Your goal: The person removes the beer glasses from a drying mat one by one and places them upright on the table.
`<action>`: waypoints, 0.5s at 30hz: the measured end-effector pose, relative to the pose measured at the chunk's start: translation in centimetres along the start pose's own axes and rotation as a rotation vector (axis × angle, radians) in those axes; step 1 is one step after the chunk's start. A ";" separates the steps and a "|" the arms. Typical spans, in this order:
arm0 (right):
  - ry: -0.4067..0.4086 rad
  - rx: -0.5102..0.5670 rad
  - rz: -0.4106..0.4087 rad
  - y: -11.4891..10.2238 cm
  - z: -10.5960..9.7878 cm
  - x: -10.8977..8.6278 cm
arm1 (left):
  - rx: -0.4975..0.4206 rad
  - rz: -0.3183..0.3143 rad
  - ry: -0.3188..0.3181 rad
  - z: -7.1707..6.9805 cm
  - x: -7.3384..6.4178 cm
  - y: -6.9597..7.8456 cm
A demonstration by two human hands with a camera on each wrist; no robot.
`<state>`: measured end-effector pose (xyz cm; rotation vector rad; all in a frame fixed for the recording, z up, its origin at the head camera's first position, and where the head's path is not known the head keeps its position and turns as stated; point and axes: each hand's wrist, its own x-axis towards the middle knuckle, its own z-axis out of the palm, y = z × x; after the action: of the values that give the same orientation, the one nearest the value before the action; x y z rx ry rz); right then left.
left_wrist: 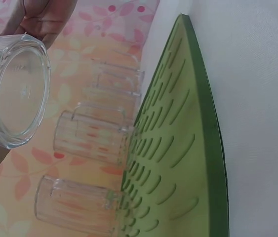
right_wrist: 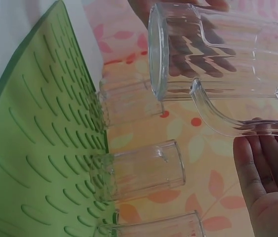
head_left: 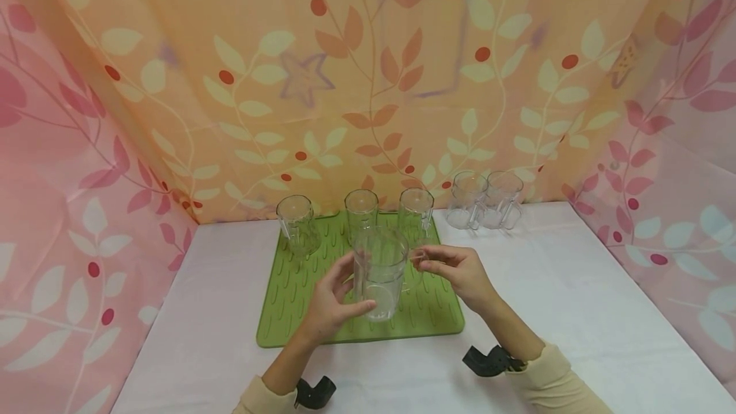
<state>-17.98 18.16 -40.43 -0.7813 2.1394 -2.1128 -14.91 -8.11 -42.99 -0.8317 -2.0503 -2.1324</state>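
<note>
A clear glass mug [head_left: 382, 267] is held upright above the green mat. My left hand [head_left: 332, 302] grips the mug's body from the left, thumb on the near side. On the other side, my right hand [head_left: 460, 273] pinches the mug's handle [right_wrist: 227, 127] between thumb and fingers. Seen in the left wrist view, the base of the mug [left_wrist: 22, 91] is off the mat. Some left fingers show only through the glass in the right wrist view.
Along the back of the green drying mat [head_left: 287, 321] stand three glass mugs, at left [head_left: 298, 225], middle [head_left: 361, 209] and right [head_left: 415, 213]. Two more glass mugs [head_left: 468, 200] stand close together on the white tablecloth [head_left: 546, 286]. Patterned curtains [head_left: 368, 82] enclose the table.
</note>
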 end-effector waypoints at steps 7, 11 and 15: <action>-0.010 0.002 -0.003 -0.2 0.0 0.0 | -0.012 -0.004 -0.001 0.1 -0.1 -0.1; -0.020 0.004 -0.009 -0.2 -0.1 0.0 | -0.007 -0.008 0.001 0.1 -0.1 -0.2; -0.032 -0.004 -0.008 -0.2 -0.2 0.0 | -0.005 -0.009 0.001 0.1 -0.1 -0.2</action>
<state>-18.00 18.40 -40.23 -0.8205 2.1287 -2.0857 -14.87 -8.04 -43.21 -0.8233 -2.0535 -2.1426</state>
